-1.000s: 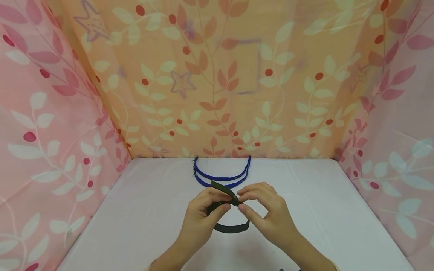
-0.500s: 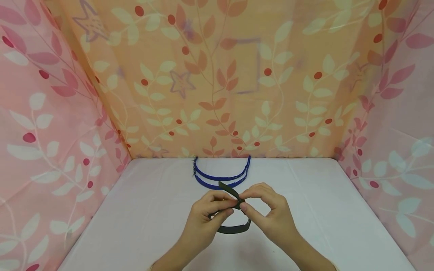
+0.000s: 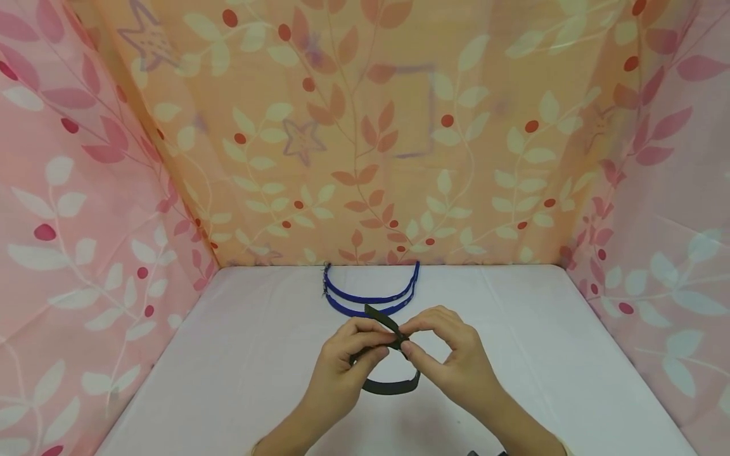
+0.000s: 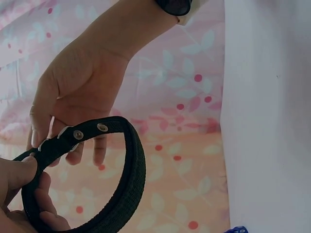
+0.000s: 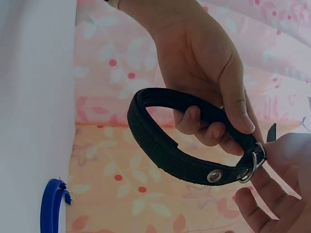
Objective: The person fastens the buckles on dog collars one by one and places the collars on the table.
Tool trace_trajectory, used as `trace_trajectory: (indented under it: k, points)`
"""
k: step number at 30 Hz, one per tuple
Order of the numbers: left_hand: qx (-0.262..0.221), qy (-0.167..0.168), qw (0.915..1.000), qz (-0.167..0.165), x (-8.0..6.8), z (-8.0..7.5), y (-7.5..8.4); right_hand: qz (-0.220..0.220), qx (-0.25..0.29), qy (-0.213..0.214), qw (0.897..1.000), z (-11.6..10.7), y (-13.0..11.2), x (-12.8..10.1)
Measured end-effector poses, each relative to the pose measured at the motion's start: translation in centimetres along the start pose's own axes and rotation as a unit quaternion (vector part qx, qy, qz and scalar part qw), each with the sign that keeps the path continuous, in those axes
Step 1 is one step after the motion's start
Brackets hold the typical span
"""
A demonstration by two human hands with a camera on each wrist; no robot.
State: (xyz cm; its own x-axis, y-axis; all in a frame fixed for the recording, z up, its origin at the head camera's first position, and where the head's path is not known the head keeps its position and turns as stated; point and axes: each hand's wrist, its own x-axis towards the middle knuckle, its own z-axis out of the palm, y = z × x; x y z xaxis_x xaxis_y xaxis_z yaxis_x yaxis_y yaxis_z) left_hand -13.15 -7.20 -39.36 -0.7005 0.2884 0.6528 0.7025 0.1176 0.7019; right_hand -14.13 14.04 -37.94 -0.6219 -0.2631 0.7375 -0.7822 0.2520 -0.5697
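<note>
A dark green collar (image 3: 390, 387) with metal eyelets is held above the table, bent into a loop. My left hand (image 3: 342, 361) grips its strap, thumb on one face and fingers curled round the other. Near the metal buckle (image 5: 260, 154), my right hand (image 3: 459, 354) pinches the collar between thumb and forefinger. The strap's free end (image 3: 379, 315) sticks up past the buckle, toward the far left. In the right wrist view, a ring and an eyelet (image 5: 214, 175) show beside the buckle. The fingers partly hide the buckle in the head view.
Two blue collars (image 3: 371, 299) lie curved side by side at the table's far edge, metal parts at their left ends. The white table (image 3: 239, 367) is enclosed by patterned cloth walls (image 3: 365, 158). A small dark object (image 3: 473, 453) peeks in at the bottom edge.
The collar's free end has shifted slightly right overall, after swinging further right midway. My right forefinger has come down onto the collar near the buckle. The blue collars have stayed put.
</note>
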Motion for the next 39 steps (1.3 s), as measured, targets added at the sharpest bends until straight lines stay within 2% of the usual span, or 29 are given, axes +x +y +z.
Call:
trace_trajectory:
  k: [5,13,15,17,20,23,26,33,39]
  points:
    - [0.002,-0.005,1.0000,-0.006,0.01,-0.13,0.01,0.008,-0.015,-0.014,1.000,-0.04,0.02,0.00]
    - [-0.009,-0.037,0.9988,-0.031,0.13,-0.13,-0.09,-0.032,-0.010,0.000,0.999,-0.04,0.06,0.12]
    - [-0.012,-0.039,0.9976,-0.056,0.14,-0.12,-0.04,-0.027,-0.016,-0.003,1.000,-0.06,0.05,0.12]
    - [-0.010,-0.030,0.9950,-0.095,0.15,-0.16,0.06,-0.007,-0.028,-0.019,0.999,-0.15,0.02,0.09]
    - [-0.016,-0.003,0.9864,-0.163,0.18,-0.28,0.22,0.036,-0.050,-0.055,0.997,-0.34,-0.03,0.05]
    - [-0.025,0.019,0.9781,-0.206,0.23,-0.39,0.25,0.059,-0.064,-0.075,0.993,-0.57,-0.05,0.07]
    - [-0.029,0.024,0.9757,-0.216,0.24,-0.40,0.21,0.043,-0.058,-0.063,0.995,-0.73,-0.01,0.12]
    - [-0.019,0.007,0.9764,-0.215,0.17,-0.37,0.25,-0.002,-0.057,-0.065,0.996,-0.69,0.11,0.06]
    - [0.002,-0.005,0.9653,-0.261,0.33,-0.66,0.22,-0.062,-0.061,0.001,0.996,-0.50,0.42,0.21]
